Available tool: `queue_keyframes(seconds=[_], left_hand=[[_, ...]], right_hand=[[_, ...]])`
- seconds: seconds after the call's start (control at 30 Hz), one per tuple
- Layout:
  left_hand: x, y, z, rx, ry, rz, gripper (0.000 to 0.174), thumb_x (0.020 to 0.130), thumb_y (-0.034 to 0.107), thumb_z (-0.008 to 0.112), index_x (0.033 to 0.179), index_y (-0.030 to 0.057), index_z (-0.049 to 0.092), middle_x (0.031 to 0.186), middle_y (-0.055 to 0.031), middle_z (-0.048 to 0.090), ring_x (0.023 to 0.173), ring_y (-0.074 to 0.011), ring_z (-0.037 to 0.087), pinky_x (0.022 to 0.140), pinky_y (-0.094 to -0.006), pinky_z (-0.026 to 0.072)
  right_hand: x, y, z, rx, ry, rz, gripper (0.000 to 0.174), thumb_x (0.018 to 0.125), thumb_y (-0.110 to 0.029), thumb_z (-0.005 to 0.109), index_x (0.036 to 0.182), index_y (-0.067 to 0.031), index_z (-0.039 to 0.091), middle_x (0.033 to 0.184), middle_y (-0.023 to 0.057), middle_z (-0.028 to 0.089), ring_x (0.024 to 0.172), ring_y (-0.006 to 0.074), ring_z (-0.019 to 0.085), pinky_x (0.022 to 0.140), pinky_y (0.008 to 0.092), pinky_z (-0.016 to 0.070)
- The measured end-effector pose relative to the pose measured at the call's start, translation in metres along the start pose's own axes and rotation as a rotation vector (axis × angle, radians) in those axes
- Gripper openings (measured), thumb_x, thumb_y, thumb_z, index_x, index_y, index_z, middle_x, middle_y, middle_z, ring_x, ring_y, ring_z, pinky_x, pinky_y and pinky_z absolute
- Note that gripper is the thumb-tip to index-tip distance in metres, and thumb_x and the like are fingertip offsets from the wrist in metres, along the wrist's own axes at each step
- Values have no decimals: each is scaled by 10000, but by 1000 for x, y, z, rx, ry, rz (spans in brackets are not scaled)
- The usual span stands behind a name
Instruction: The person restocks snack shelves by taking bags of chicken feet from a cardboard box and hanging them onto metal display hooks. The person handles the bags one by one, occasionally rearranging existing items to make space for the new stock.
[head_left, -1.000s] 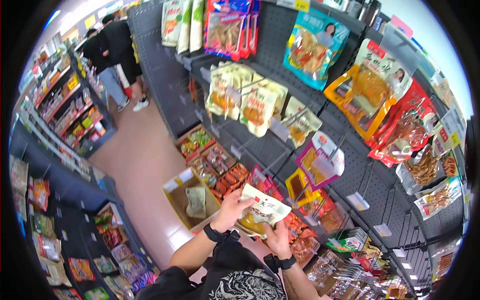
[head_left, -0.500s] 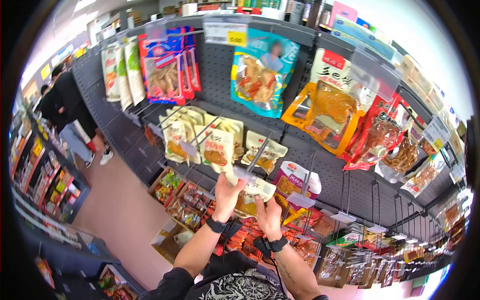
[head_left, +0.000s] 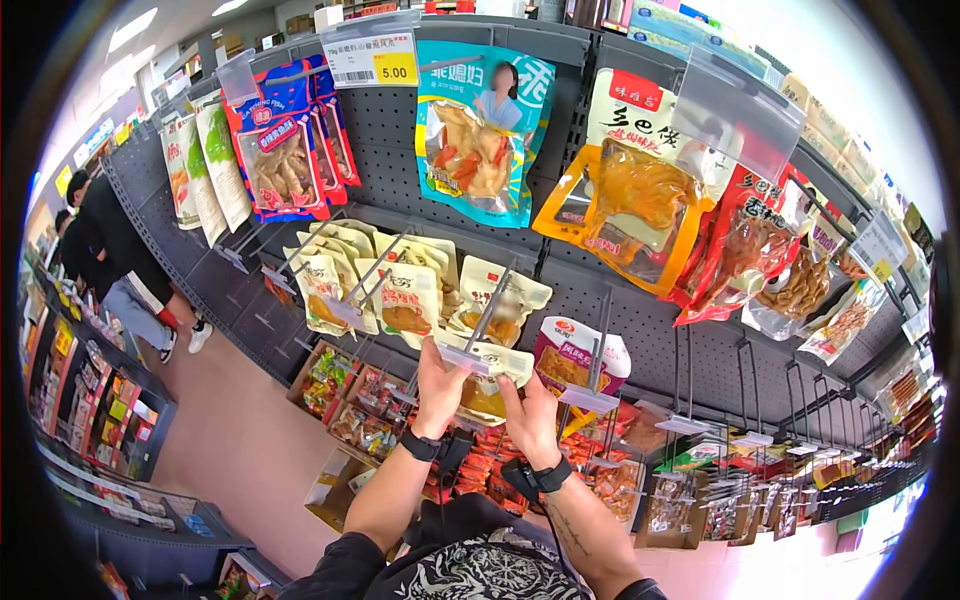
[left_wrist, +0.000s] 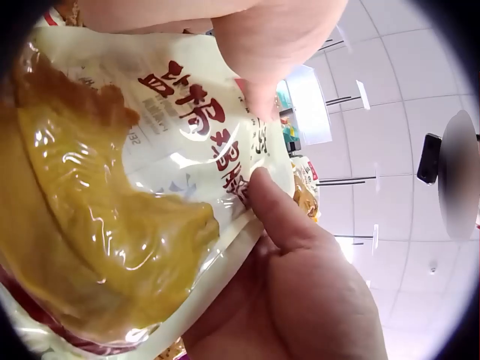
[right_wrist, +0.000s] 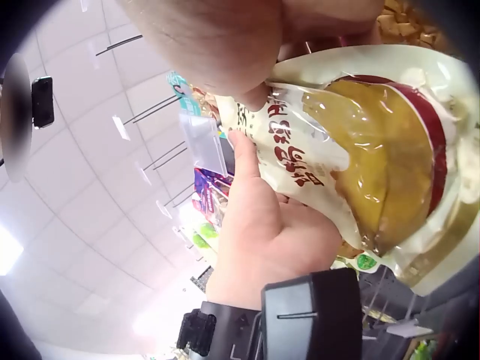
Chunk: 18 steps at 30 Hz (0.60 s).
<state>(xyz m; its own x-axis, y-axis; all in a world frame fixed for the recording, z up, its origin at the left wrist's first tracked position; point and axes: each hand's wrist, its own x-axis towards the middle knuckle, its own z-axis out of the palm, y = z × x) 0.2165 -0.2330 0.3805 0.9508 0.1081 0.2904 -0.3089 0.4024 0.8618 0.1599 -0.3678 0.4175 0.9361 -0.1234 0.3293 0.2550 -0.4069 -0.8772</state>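
A cream packet with a clear window over yellow-brown food is held between both hands, below a hanging row of cream packets. My left hand pinches its upper left edge and my right hand grips its right edge, thumb on the front. A peg's clear tag holder overlaps the packet's top. The left wrist view shows the packet close up, the left hand above and the right hand below. In the right wrist view, the left hand lies below the packet.
Teal, orange and red packets hang above and to the right. A purple packet hangs beside the right hand. Bare metal pegs jut out at right. Boxes of snacks stand below; two people are at far left.
Both hands have raised the packet towards the pegs, and its top is now behind a tag holder. The head view has turned towards the rack, shifting the aisle and people left.
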Motion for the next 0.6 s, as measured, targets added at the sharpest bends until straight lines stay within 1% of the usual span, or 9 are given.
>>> queue_keyframes(seconds=[0.1,0.2,0.3,0.4,0.43,0.47,0.5,0.57,0.6], left_hand=[[0,3,3,-38,14,-43,437,806,18,681,1164,4,431,1115,-71,551,1013,-128,541,880,-271,445],[8,-3,0,124,28,-30,461,812,15,675,1200,20,425,1038,-35,568,925,-114,566,813,-268,486],[21,-5,11,123,33,60,339,835,2,638,1095,-13,421,1000,-85,552,906,-160,576,863,-315,511],[69,-53,2,382,-65,204,305,860,-17,595,1096,-28,402,1060,-129,510,947,-201,574,891,-354,515],[98,-99,-8,376,51,219,287,849,94,644,1012,-12,433,923,-122,528,836,-197,553,761,-349,478],[109,-109,-3,408,95,222,287,847,86,643,1019,-16,438,923,-125,532,843,-204,557,768,-348,480],[115,-107,4,460,133,234,288,846,79,643,1027,-21,442,922,-128,537,851,-211,561,776,-347,482],[118,-101,13,558,180,270,290,842,63,641,1042,-29,451,922,-134,546,866,-226,570,790,-346,486],[94,-54,37,617,232,309,315,808,123,691,998,-23,486,820,-142,563,788,-232,560,720,-350,460]], right_hand=[[0,1,0,-21,6,-11,302,906,-183,571,1135,13,547,959,222,648,903,380,625,761,403,484],[0,6,1,9,-5,-16,322,904,-175,569,1166,7,528,997,229,639,942,375,618,792,394,480],[-2,8,-2,6,19,-33,505,862,-132,599,1301,15,396,1232,243,514,1110,392,533,902,405,448],[-34,21,-8,-170,41,-71,560,835,-118,623,1319,17,376,1261,235,490,1145,405,501,934,416,434],[-44,26,-18,-196,-62,-176,539,829,-120,625,1307,-1,407,1243,218,506,1149,387,500,948,419,427],[-58,40,-25,-214,-181,-186,471,834,-126,620,1270,-24,470,1194,191,545,1107,345,540,922,393,452],[-74,51,-32,-22,-341,18,373,838,-137,625,1189,-33,549,1095,160,601,1021,297,598,853,358,496],[-100,64,-52,-43,-495,61,303,845,-146,631,1119,-21,596,995,136,653,898,224,658,765,320,529],[-112,68,-62,-31,-557,111,293,849,-147,630,1110,-16,605,984,132,663,872,193,666,750,315,535]])
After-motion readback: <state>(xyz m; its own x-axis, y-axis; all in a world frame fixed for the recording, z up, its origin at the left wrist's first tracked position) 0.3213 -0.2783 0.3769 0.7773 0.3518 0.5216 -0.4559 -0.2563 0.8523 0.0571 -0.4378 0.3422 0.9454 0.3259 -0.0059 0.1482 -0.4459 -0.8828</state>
